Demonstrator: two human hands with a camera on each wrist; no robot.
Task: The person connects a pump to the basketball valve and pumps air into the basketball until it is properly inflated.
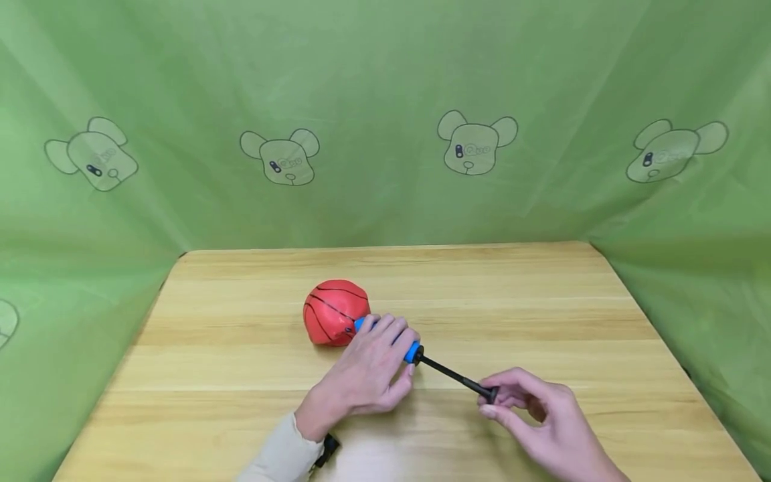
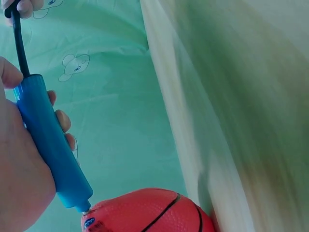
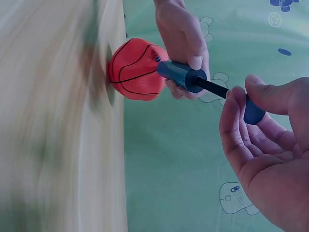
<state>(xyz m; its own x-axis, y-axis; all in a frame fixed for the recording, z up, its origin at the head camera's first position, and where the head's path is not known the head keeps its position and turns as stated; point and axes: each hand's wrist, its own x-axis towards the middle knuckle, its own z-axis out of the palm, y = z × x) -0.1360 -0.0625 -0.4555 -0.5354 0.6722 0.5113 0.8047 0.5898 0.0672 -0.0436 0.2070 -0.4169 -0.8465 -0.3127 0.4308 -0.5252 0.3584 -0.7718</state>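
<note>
A red ball (image 1: 334,309) with black basketball lines, dented and partly deflated, rests on the table. My left hand (image 1: 379,365) grips the blue barrel of a hand pump (image 2: 55,140). The pump's nozzle end meets the ball beside a small blue mark, as the left wrist view shows. Its black rod (image 1: 448,371) is drawn out of the barrel toward the right. At the rod's outer end, my right hand (image 1: 548,415) pinches the round black knob (image 3: 253,111) between thumb and fingers.
Under everything lies a light wood-grain table (image 1: 241,375). Green cloth (image 1: 385,67) printed with bear heads hangs behind it and along both sides. A small black item (image 1: 327,450) sits at my left sleeve's cuff.
</note>
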